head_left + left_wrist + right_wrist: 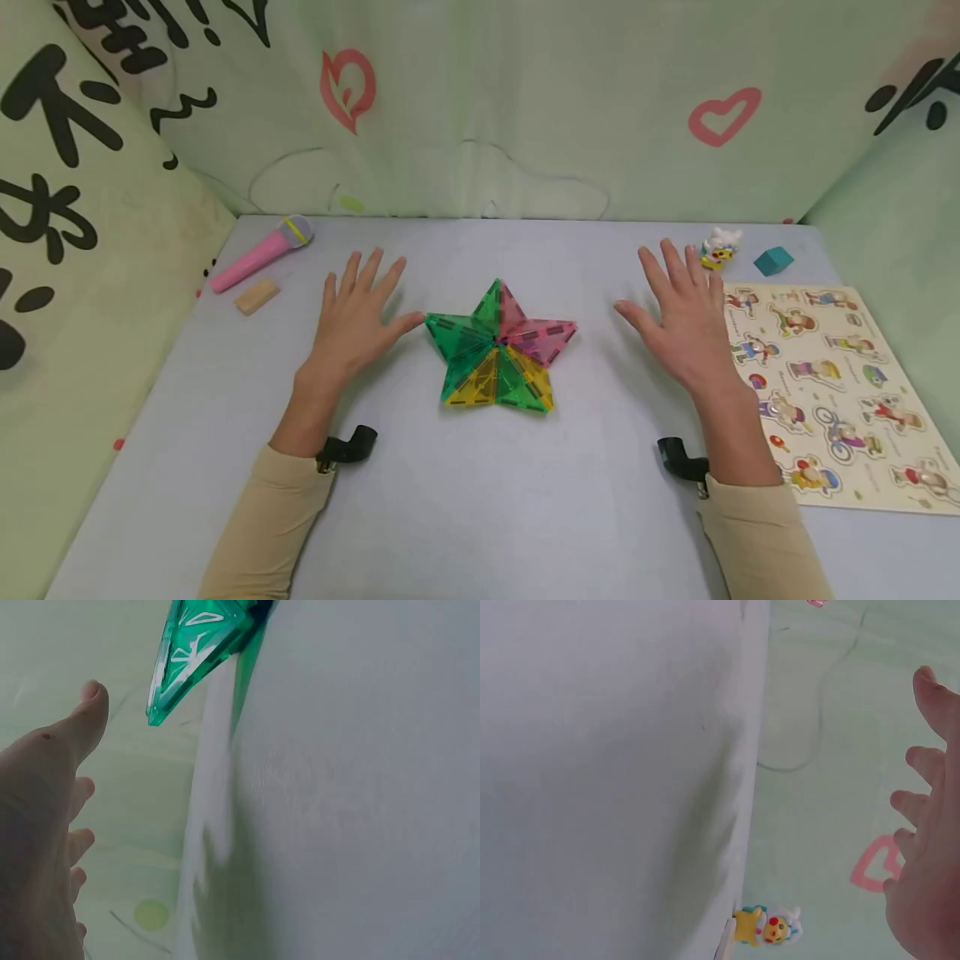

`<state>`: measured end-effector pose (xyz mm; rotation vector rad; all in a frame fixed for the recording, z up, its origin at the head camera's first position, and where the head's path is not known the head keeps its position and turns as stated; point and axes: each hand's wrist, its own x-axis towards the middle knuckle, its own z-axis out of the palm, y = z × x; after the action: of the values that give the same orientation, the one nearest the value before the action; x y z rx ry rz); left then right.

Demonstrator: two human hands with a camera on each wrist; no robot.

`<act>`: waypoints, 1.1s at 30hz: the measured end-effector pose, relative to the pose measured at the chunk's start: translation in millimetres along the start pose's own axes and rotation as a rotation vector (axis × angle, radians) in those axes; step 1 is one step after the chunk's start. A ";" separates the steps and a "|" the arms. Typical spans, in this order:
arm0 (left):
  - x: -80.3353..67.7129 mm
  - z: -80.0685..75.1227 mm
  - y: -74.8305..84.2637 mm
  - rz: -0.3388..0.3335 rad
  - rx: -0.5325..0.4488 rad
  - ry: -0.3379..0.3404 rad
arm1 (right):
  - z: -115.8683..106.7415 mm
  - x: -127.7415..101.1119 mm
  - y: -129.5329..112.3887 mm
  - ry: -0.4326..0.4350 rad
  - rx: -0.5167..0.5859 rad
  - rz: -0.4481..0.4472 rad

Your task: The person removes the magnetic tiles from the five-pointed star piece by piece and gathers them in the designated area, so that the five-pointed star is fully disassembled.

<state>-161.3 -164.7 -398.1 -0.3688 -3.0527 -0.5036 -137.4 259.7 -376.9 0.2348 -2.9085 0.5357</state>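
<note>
In the head view a star (497,348) of translucent green, pink and yellow triangular tiles rests in the middle of the table. My left hand (356,321) is spread over the table to the star's left, thumb close to its green left point; the left wrist view shows a gap between the thumb (90,712) and that green tip (191,652). My right hand (684,329), also spread with nothing in it, hovers between the star and the picture board (847,400). Its fingertips lie near a small toy figure (720,248) in the head view.
A pink toy microphone (255,254) and a wooden block (257,297) lie at the back left. Beyond the board sits a teal block (773,261) at the back right. Printed cloth walls (525,108) enclose the table (495,500) at the back and sides.
</note>
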 end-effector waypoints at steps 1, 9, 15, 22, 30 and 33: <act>0.7 0.3 1.9 0.009 0.001 -0.001 | 1.1 0.3 -1.7 -0.005 0.004 -0.008; 6.0 4.9 19.4 0.078 0.035 -0.022 | 11.8 4.2 -18.1 -0.046 0.062 -0.081; 9.5 6.7 37.0 0.141 0.072 -0.041 | 18.6 5.0 -28.2 -0.078 0.071 -0.103; 12.0 6.4 53.9 0.186 0.051 -0.086 | 24.4 3.2 -36.8 -0.165 0.147 -0.043; 17.1 7.1 74.5 0.219 0.016 -0.165 | 26.5 5.1 -41.5 -0.251 0.275 0.020; 19.3 8.2 80.3 0.227 0.032 -0.191 | 29.6 7.2 -42.6 -0.263 0.292 0.007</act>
<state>-161.1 -83.9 -379.4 -0.7946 -3.1350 -0.4296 -140.7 208.7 -388.3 0.3580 -3.0705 1.0022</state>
